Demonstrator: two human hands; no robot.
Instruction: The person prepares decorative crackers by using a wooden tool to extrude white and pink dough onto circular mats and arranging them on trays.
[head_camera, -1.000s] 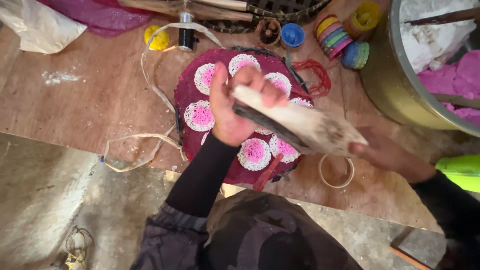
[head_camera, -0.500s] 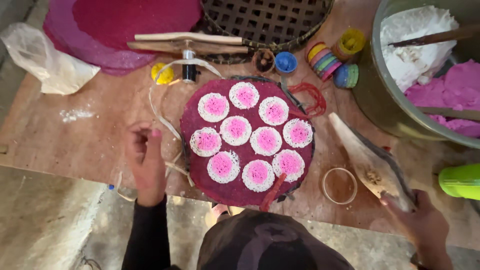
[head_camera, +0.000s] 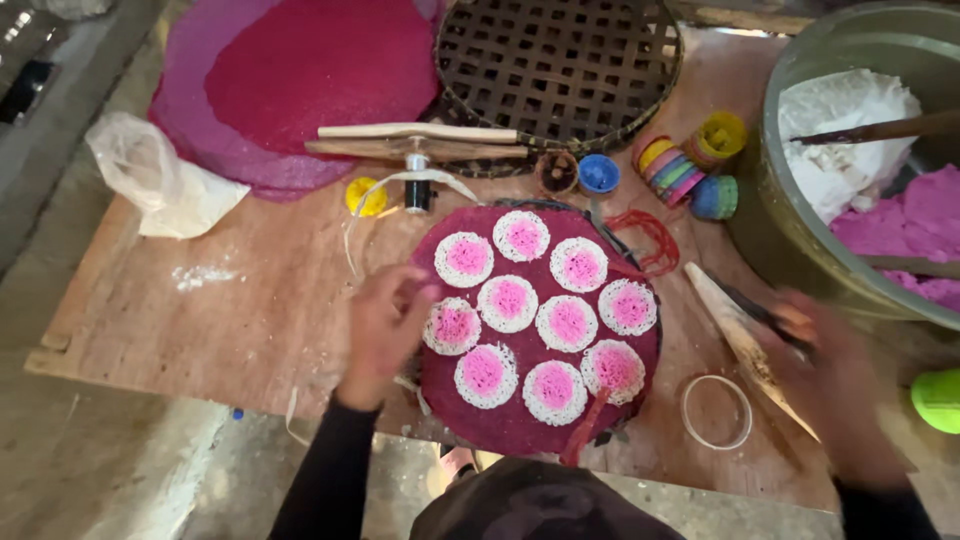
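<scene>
Now laying out pink-centred lacy rounds on a magenta tray.
Left hand, fingers curled, pinches the edge of a round cake at its fingertips on the round tray; right hand, blurred, grips a wooden spatula. Next, I judge: nudge it level.

Low wooden board on the floor – carries round magenta tray, woven basket, white plastic bag, coloured rings, metal basin.
</scene>
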